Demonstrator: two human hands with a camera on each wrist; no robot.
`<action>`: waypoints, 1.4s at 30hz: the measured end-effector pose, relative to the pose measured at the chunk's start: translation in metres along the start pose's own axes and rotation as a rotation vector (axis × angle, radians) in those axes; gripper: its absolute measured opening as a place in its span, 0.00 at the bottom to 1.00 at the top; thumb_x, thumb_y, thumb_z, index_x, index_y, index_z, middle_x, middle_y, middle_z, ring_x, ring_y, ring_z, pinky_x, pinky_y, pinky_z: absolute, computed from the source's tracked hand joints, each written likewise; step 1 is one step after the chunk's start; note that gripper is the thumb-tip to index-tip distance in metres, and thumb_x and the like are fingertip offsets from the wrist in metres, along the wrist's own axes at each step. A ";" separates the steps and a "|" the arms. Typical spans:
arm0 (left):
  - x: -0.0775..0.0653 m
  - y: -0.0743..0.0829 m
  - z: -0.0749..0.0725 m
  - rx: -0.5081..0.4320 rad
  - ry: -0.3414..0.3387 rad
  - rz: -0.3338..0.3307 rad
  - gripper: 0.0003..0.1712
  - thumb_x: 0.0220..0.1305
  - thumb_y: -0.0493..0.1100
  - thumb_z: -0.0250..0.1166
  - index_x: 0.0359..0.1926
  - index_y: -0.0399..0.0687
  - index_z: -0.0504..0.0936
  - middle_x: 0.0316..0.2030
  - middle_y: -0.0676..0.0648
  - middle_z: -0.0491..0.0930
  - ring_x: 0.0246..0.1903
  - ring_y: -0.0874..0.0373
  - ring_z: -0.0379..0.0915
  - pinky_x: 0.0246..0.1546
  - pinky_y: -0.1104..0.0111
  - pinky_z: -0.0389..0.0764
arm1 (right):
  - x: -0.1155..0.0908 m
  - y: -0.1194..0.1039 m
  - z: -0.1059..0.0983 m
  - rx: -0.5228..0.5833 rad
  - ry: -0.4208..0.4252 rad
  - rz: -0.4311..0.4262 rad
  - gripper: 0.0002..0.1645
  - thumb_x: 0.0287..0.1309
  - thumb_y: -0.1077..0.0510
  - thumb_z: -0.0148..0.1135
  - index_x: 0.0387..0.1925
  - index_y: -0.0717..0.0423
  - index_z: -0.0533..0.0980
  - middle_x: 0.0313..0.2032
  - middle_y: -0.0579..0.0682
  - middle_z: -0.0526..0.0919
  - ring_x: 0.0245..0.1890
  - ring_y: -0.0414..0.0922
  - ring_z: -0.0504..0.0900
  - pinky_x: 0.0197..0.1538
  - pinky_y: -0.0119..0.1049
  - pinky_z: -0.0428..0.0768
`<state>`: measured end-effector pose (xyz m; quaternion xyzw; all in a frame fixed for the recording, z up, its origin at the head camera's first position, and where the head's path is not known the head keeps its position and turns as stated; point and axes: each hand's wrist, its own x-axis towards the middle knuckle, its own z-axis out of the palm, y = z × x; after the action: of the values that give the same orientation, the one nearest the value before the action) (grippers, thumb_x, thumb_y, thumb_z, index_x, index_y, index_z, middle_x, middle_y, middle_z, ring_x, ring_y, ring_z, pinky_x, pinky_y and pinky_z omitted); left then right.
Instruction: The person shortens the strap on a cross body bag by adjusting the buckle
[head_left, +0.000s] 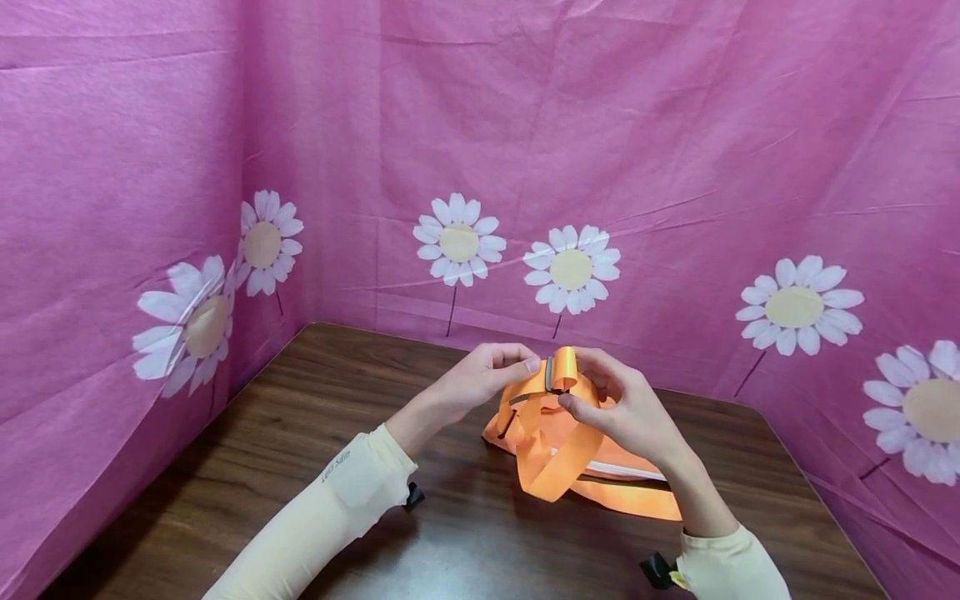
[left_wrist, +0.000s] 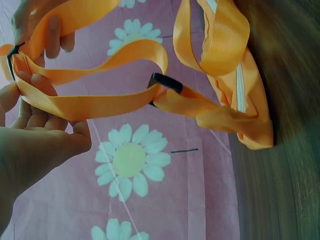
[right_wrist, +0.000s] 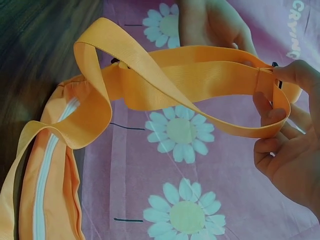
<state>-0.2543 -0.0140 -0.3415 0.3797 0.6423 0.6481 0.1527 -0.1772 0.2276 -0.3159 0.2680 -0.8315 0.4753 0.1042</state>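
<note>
An orange bag (head_left: 626, 457) with a white zipper (right_wrist: 42, 175) lies on the table, and its orange webbing strap (head_left: 553, 482) is raised above it in loops. My left hand (head_left: 480, 379) pinches the strap beside a dark slider buckle (head_left: 549, 373), thumb on top and fingers beneath. On the buckle's other side, my right hand (head_left: 633, 408) grips a short strap loop between thumb and fingers. The strap passes through this slider. Closer to the bag, a second black buckle (left_wrist: 167, 82) sits on the strap in the left wrist view.
A dark wood-grain table (head_left: 300, 417) lies under the bag and both arms. Pink cloth (head_left: 637, 108) printed with white daisies hangs along the back and both sides. Pale sleeves (head_left: 330, 508) cover the forearms, with a small black piece (head_left: 657, 571) at each cuff.
</note>
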 end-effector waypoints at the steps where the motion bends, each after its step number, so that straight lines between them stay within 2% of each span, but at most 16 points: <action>1: 0.000 0.001 0.001 0.004 0.004 0.000 0.17 0.76 0.51 0.61 0.50 0.42 0.84 0.40 0.44 0.81 0.44 0.54 0.76 0.51 0.61 0.76 | 0.000 0.000 0.001 0.005 -0.009 0.000 0.30 0.61 0.60 0.74 0.63 0.47 0.76 0.48 0.47 0.83 0.38 0.49 0.83 0.39 0.39 0.83; 11: -0.001 0.004 0.008 0.045 0.107 -0.044 0.16 0.75 0.52 0.62 0.52 0.46 0.84 0.40 0.44 0.80 0.45 0.54 0.75 0.52 0.61 0.76 | 0.003 0.004 0.005 0.057 -0.024 0.013 0.32 0.61 0.60 0.74 0.64 0.48 0.73 0.50 0.50 0.83 0.44 0.51 0.84 0.43 0.41 0.84; 14: -0.001 0.004 0.009 0.043 0.121 -0.045 0.16 0.75 0.51 0.63 0.52 0.46 0.84 0.40 0.44 0.81 0.46 0.53 0.76 0.54 0.60 0.76 | 0.004 0.005 0.005 0.042 -0.005 0.019 0.30 0.61 0.59 0.74 0.62 0.46 0.73 0.50 0.50 0.82 0.46 0.51 0.83 0.44 0.41 0.83; 20: -0.001 0.004 0.010 0.011 0.097 -0.026 0.15 0.74 0.50 0.64 0.54 0.47 0.82 0.44 0.45 0.84 0.49 0.51 0.77 0.54 0.60 0.77 | 0.004 0.003 0.007 0.046 0.078 0.007 0.18 0.65 0.57 0.71 0.55 0.47 0.78 0.47 0.49 0.81 0.43 0.52 0.82 0.39 0.43 0.85; 23: -0.001 0.005 0.011 0.010 0.067 0.013 0.16 0.74 0.50 0.64 0.57 0.50 0.82 0.47 0.47 0.84 0.52 0.50 0.78 0.55 0.60 0.78 | 0.004 0.001 0.006 0.078 0.112 -0.009 0.15 0.66 0.59 0.70 0.53 0.50 0.80 0.46 0.50 0.82 0.42 0.52 0.82 0.38 0.42 0.84; 26: -0.002 0.005 0.012 0.076 0.038 0.061 0.20 0.71 0.52 0.67 0.61 0.58 0.81 0.47 0.48 0.85 0.50 0.49 0.80 0.51 0.60 0.80 | 0.004 0.000 0.006 0.097 0.129 -0.012 0.14 0.66 0.61 0.69 0.51 0.52 0.80 0.46 0.51 0.82 0.43 0.52 0.81 0.38 0.40 0.83; 28: -0.003 0.006 0.014 0.126 0.036 0.090 0.22 0.68 0.52 0.70 0.61 0.61 0.80 0.43 0.48 0.84 0.45 0.49 0.81 0.45 0.60 0.82 | 0.004 0.000 0.005 0.104 0.129 -0.007 0.13 0.66 0.61 0.69 0.51 0.52 0.80 0.47 0.51 0.82 0.43 0.52 0.81 0.39 0.40 0.83; 32: -0.005 0.008 0.016 0.253 0.090 0.131 0.24 0.62 0.54 0.75 0.58 0.64 0.82 0.38 0.50 0.83 0.37 0.54 0.78 0.37 0.62 0.82 | 0.004 -0.002 0.004 0.094 0.120 -0.004 0.12 0.65 0.60 0.70 0.49 0.52 0.81 0.48 0.50 0.81 0.42 0.53 0.81 0.38 0.42 0.84; 37: -0.005 0.012 0.011 0.358 0.113 0.170 0.23 0.62 0.56 0.74 0.56 0.63 0.82 0.37 0.54 0.82 0.38 0.56 0.76 0.37 0.60 0.79 | 0.004 -0.005 -0.003 0.139 0.136 0.009 0.14 0.67 0.60 0.68 0.52 0.54 0.81 0.49 0.53 0.81 0.42 0.52 0.84 0.43 0.42 0.85; 42: -0.005 0.014 0.002 0.373 0.087 0.189 0.22 0.61 0.56 0.74 0.56 0.62 0.83 0.37 0.55 0.83 0.38 0.56 0.78 0.38 0.58 0.78 | 0.000 -0.007 -0.014 0.241 0.212 0.014 0.14 0.68 0.64 0.65 0.53 0.64 0.79 0.44 0.59 0.83 0.42 0.49 0.85 0.48 0.40 0.83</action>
<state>-0.2455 -0.0173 -0.3295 0.4315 0.7185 0.5454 -0.0096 -0.1748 0.2360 -0.3033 0.2212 -0.7545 0.5981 0.1551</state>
